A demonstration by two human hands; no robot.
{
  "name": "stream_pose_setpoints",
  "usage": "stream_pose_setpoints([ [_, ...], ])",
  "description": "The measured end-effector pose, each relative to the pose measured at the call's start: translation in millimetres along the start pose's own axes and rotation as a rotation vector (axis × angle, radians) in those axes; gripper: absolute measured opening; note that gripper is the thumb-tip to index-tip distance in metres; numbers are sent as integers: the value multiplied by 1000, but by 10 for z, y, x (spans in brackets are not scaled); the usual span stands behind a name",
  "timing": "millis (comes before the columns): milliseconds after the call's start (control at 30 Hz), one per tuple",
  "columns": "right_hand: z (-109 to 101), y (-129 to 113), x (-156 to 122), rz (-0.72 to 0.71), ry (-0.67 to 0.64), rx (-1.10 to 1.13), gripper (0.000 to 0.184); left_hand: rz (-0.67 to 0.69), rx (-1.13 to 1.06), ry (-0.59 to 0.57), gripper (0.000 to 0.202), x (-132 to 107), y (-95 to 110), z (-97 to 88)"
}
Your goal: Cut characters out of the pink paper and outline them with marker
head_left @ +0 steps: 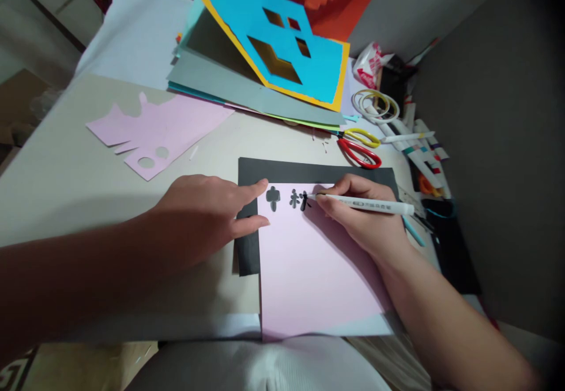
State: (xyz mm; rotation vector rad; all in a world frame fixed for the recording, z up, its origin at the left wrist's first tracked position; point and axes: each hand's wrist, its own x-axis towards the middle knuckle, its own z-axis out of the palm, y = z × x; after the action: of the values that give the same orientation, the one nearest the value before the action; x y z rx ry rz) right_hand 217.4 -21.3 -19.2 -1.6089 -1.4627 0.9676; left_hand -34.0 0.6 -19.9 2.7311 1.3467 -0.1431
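Note:
A pale pink sheet (315,267) lies on a black sheet (318,172) in front of me. Two black characters (286,198) are drawn near its top edge. My right hand (366,214) is closed around a white marker (371,205), whose tip touches the pink sheet at the second character. My left hand (207,214) rests flat with its fingers stretched out, fingertips pressing the left edge of the pink sheet and the black sheet.
A cut pink scrap (154,129) lies at the left. A stack of coloured paper with a blue cut-out sheet (273,37) stands behind. Scissors with red and yellow handles (359,146), tape rolls (375,103) and several markers (419,149) lie at the right.

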Motion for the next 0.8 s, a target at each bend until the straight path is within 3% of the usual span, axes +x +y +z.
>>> stream_pose_setpoints([
  [800, -37, 18, -21, -15, -72, 0, 18, 54, 10, 88, 53, -23, -26, 35],
])
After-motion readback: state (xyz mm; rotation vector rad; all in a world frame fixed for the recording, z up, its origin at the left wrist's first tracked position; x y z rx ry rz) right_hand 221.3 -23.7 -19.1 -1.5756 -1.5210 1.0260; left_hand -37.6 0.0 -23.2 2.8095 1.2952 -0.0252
